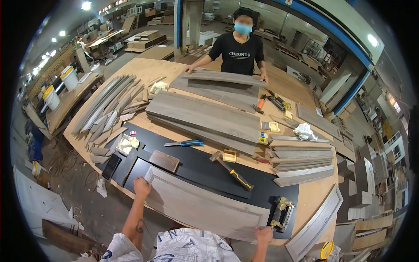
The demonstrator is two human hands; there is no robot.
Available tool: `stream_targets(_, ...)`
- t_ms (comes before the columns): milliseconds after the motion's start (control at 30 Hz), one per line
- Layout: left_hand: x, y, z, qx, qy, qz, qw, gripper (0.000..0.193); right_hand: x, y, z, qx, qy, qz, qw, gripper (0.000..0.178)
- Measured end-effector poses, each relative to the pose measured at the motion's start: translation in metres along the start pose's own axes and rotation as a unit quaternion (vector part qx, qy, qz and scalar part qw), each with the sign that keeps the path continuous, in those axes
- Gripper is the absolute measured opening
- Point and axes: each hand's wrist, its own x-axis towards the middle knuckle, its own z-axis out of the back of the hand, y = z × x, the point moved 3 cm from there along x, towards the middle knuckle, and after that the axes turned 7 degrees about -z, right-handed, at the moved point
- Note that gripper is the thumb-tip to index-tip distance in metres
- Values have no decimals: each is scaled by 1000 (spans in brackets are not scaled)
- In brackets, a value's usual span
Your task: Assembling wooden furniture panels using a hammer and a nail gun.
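Fingers of the left hand (142,187) and right hand (264,236) curl closed on the nine and four o'clock ends of the grey panel (205,205) at six o'clock on the table (310,192), apparently positioning it, next calling for two-handed control.

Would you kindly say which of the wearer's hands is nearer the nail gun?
Right. The right hand is just beside the nail gun; the left hand is far to its left, across the panel.
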Motion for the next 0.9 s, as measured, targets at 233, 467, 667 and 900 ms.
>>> stream_targets(233,-18,22,2,17,65,-33,997,40,17,-6,-27,34,1,-9,999,53)
stream_targets(467,-41,-5,47,-37,44,-29,998,32,2,-6,-30,61,-52,-42,996,44)
stream_targets(667,-42,11,51,-154,50,-71,984,33,-2,-27,-59,110,-130,-6,985,67)
stream_targets(900,-51,10,46,-157,-26,-121,980,46,-17,4,-48,28,-172,-17,985,68)
